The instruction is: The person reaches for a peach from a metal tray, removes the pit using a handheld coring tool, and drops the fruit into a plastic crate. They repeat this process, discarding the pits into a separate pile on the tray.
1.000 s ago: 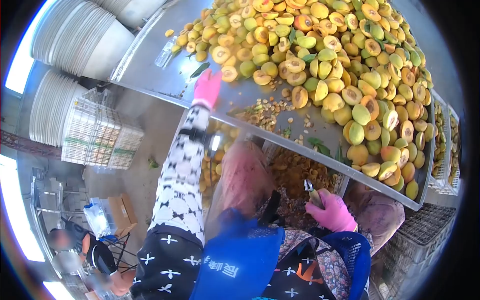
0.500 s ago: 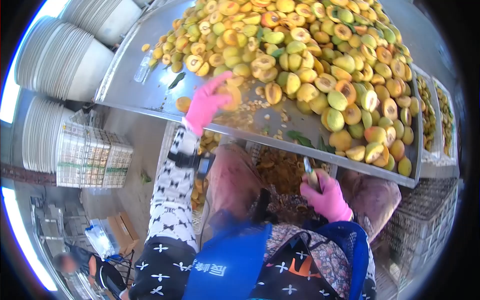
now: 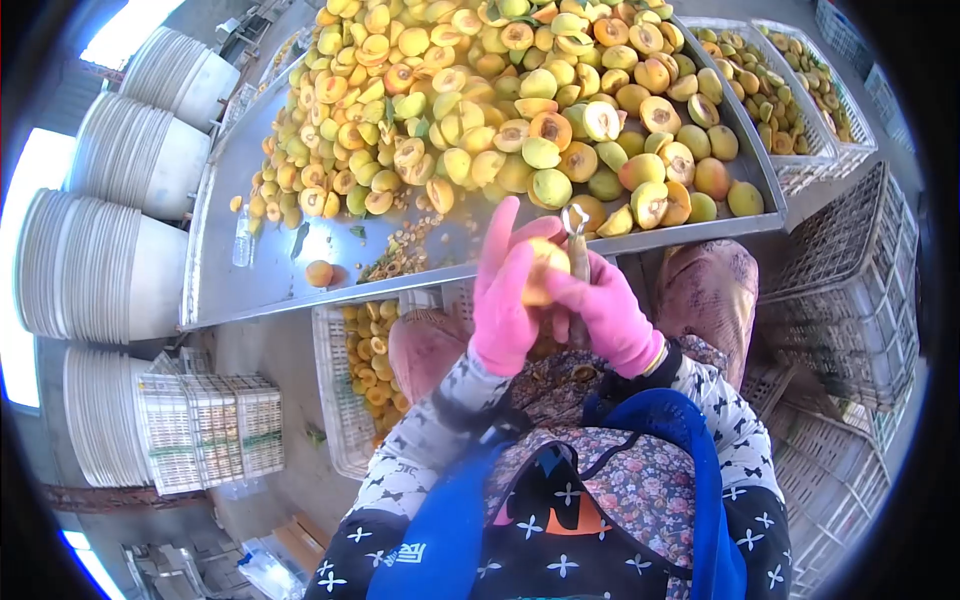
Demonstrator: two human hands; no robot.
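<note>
Both hands wear pink gloves and meet just in front of the metal table's near edge. My left hand is wrapped round a yellow-orange peach half, with some fingers raised. My right hand grips a pitting tool by its handle, the looped metal tip pointing up beside the fruit. The right fingers also touch the fruit's side. Halved peaches are heaped on the metal table. Loose pits lie near its front edge.
A single peach and a clear bottle lie on the table's left part. Below is a crate of peach halves. Stacked white tubs stand at left, stacked crates at right. More filled crates stand behind.
My left hand has come back from the table and now holds a peach half. My right hand has raised the tool beside it. The view has shifted.
</note>
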